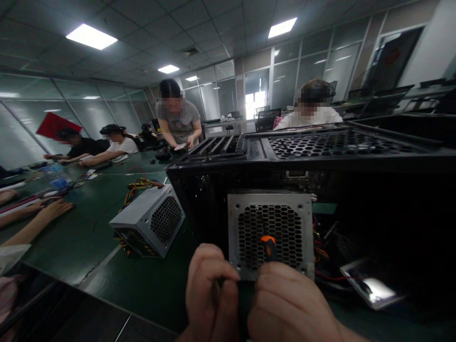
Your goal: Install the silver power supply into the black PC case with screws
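Observation:
My right hand (288,304) is closed around a screwdriver (270,248), whose black and orange handle end points up out of the fist. Beside it, my left hand (212,289) is pinched, thumb against fingers. Whatever it may hold is hidden. Just beyond both hands is a grey power supply (233,232) with a honeycomb grille, inside the open side of a black computer case (258,148). The screwdriver's handle overlaps the grille in view; its tip cannot be seen.
A second grey power supply (133,216) with coloured cables (140,186) lies on the green table (85,251), left of the case. A shiny silver part (374,285) lies low on the right. Co-workers sit around the table; one person (180,116) stands. Another person's hand (57,209) rests at left.

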### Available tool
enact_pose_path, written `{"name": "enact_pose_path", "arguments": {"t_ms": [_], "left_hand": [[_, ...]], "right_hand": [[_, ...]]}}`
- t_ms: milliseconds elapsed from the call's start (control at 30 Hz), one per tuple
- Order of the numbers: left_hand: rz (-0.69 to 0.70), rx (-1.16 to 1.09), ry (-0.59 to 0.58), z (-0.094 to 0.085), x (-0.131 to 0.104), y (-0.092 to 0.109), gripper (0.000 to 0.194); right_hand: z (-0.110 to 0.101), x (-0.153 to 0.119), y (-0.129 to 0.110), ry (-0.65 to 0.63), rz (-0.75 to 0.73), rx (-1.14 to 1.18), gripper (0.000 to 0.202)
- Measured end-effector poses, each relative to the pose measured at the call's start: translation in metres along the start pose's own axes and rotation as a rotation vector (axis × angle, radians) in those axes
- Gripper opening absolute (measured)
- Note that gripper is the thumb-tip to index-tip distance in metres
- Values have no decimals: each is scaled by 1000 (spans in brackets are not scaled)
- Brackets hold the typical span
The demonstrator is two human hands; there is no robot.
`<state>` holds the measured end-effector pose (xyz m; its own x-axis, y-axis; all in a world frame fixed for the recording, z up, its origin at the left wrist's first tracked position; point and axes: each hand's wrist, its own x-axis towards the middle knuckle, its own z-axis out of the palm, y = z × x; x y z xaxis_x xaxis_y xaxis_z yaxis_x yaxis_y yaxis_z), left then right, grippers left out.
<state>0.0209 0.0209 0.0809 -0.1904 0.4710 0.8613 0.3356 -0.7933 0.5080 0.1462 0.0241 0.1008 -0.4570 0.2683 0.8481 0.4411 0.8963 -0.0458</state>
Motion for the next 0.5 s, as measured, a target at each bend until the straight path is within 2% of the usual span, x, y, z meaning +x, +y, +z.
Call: {"name": "enact_pose_path", "arguments": {"t_ms": [67,100,200,300,367,500], "left_hand": [[38,-24,-51,-9,10,10,21],[34,-15,-134,-13,15,14,22],[-125,-11,-368,-20,25,23,32],[-302,-81,-524,-25,29,27,42],[-363,-136,-553,-28,29,27,42],[-543,-259,-555,-37,30,24,27]], "right_hand": [[-3,5,-2,9,1,-5,52],[-5,7,-2,31,-17,0,50],[-8,12,-4,79,-57,25,51],[-11,11,-5,72,-31,32,50],[-12,8,-6,45,13,44,50],[-14,6,-6,-19,52,56,49]]}}
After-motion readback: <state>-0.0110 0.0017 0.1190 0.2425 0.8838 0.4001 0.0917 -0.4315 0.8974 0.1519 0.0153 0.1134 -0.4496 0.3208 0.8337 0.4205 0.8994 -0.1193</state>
